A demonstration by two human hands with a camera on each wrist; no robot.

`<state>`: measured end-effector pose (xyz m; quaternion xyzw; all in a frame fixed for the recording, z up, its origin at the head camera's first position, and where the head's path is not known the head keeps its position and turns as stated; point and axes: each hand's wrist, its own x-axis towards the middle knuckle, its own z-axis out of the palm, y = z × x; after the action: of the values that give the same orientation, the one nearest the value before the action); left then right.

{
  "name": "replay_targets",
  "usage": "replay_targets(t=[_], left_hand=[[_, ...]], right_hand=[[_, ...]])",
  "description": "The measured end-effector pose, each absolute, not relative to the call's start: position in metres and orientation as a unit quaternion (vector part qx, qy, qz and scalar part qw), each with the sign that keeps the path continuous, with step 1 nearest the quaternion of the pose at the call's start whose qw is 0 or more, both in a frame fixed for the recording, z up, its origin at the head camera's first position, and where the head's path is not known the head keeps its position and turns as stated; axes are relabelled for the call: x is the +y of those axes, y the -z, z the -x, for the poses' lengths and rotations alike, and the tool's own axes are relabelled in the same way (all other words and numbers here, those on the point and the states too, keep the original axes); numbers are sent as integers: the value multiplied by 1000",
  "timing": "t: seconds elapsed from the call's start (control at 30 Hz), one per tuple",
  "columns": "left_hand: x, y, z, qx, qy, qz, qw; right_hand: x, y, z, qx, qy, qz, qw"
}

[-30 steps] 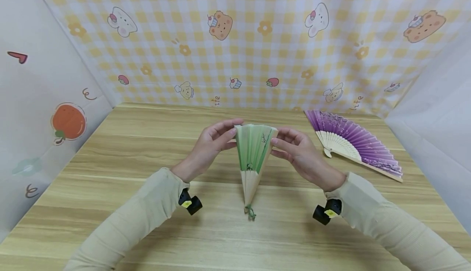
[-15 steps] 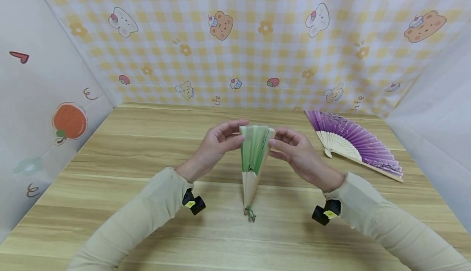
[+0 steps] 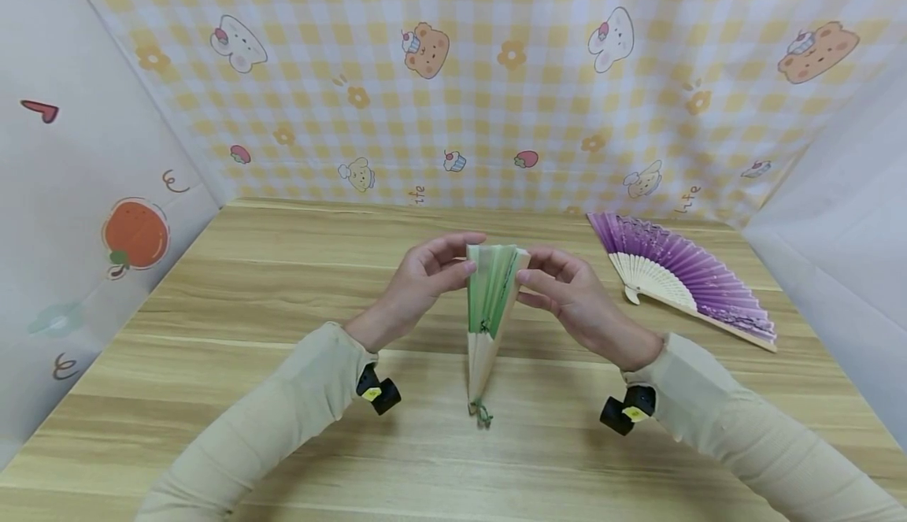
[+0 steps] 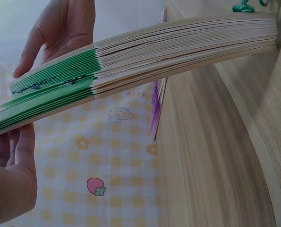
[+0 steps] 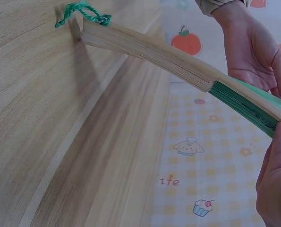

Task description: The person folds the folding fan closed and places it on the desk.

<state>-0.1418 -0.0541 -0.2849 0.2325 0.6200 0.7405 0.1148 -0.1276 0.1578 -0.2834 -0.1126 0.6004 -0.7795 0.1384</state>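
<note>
Green leaf and pale wood make up the green fan [image 3: 487, 301], which stands tilted in the middle of the table [image 3: 234, 364], before the person, folded to a narrow wedge. Its pivot end, with a knotted cord [image 3: 483, 412], points towards the person and seems to touch the wood, probably so that the table bears that end while the hands steady the other, raised end.

On its left edge, near the top, the left hand [image 3: 428, 272] pinches the outer stick: thumb on the near face, the other fingers behind it and partly hidden. Opposite, the right hand [image 3: 567, 279] pinches the other outer stick likewise, its thumb in front and the fingers bent behind; how firmly either one presses, I cannot tell. Holding the fan so far from the pivot likely gives the hands the best leverage over the pleats, and a grip on both outer sticks lets them press the stack evenly from either side. Seen from the left wrist, the ribs lie almost parallel, with slight gaps between some of them.

Well to the right, near the patterned cloth [image 3: 496, 105], the purple fan [image 3: 680, 270] lies spread on the table, untouched, apparently kept aside to leave the hands room.
</note>
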Motion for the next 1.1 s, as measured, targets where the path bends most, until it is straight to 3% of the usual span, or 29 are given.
replay_targets(t=[1.1], left_hand=[[-49, 286, 143, 631, -730, -238, 108]], right_hand=[[153, 284, 127, 595, 778, 138, 149]])
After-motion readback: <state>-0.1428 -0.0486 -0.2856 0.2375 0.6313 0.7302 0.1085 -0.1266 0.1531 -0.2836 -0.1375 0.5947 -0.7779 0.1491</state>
